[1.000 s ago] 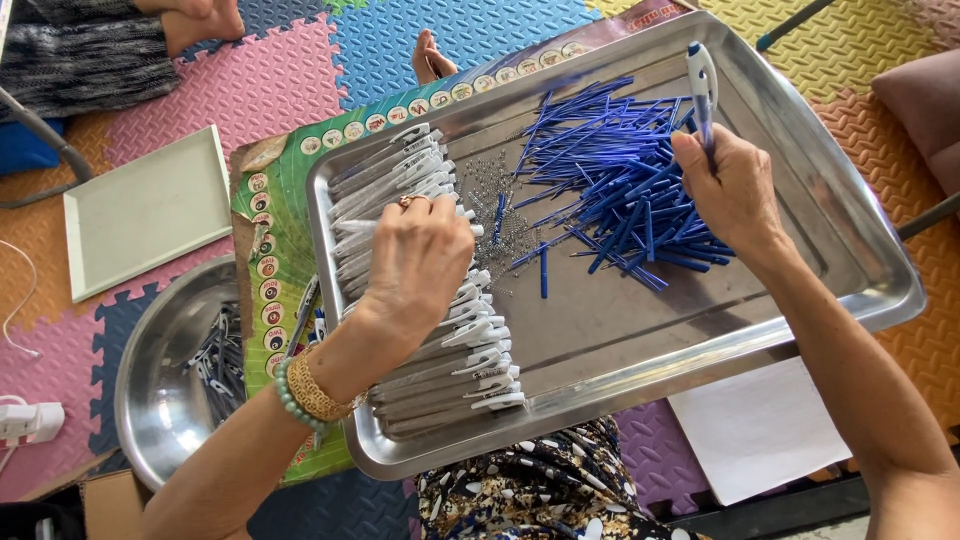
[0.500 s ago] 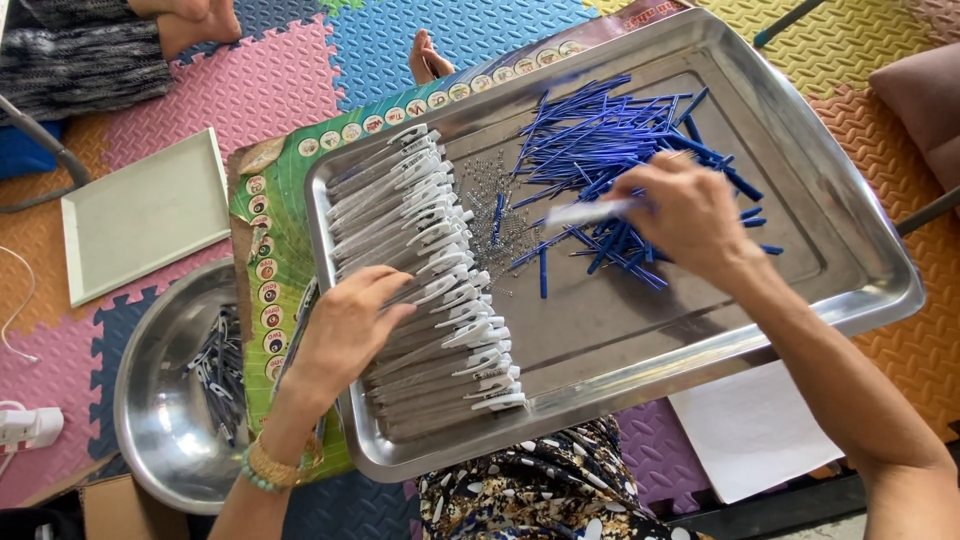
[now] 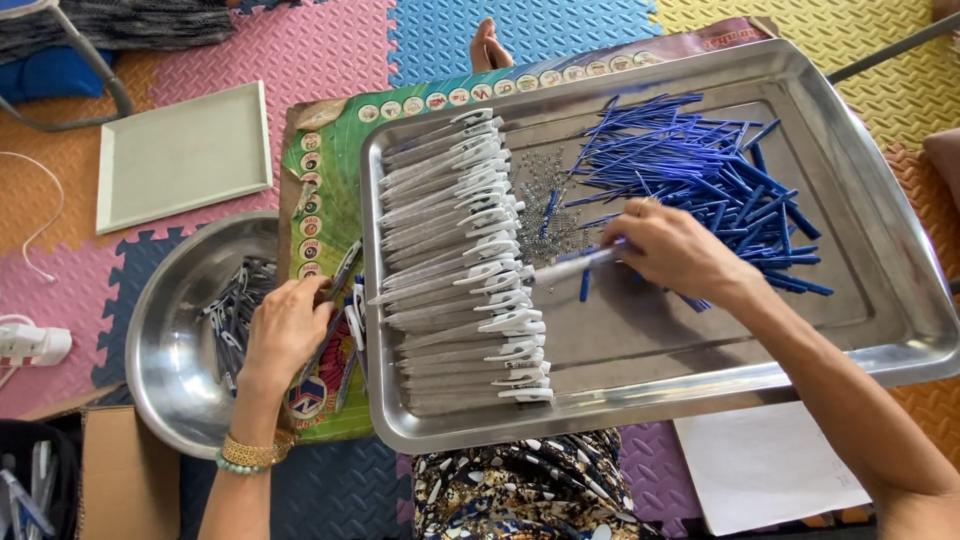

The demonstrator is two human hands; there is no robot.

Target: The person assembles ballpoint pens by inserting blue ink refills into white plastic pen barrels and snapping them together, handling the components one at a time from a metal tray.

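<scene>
I see the right hand (image 3: 678, 250) over the middle of the big shiny metal tray (image 3: 880, 320). Its fingers are pinched on a thin white pen tube (image 3: 575, 266), and the tube pokes out to the left, toward the row of white pens. The heap of thin blue pen sticks (image 3: 700, 170) lies just behind this hand, near the far right corner of the tray. A little pile of tiny grey metal springs (image 3: 545, 195) sits between the blue sticks and the long row of white pens with clips (image 3: 465, 260), which fills the left side of the tray from the far edge to the near edge.

The left hand (image 3: 285, 330) is off the tray, just past its left edge. Its fingers are bent down and pressed on some dark and white pen parts (image 3: 345, 310) that lie on the green printed sheet (image 3: 330, 160). I cannot tell if it is gripping one. Next to this hand is a round shiny metal bowl (image 3: 165, 350) with more dark pen parts in it. A flat white square tray (image 3: 180, 155) lies on the coloured foam floor mats (image 3: 300, 50) behind the bowl.
</scene>
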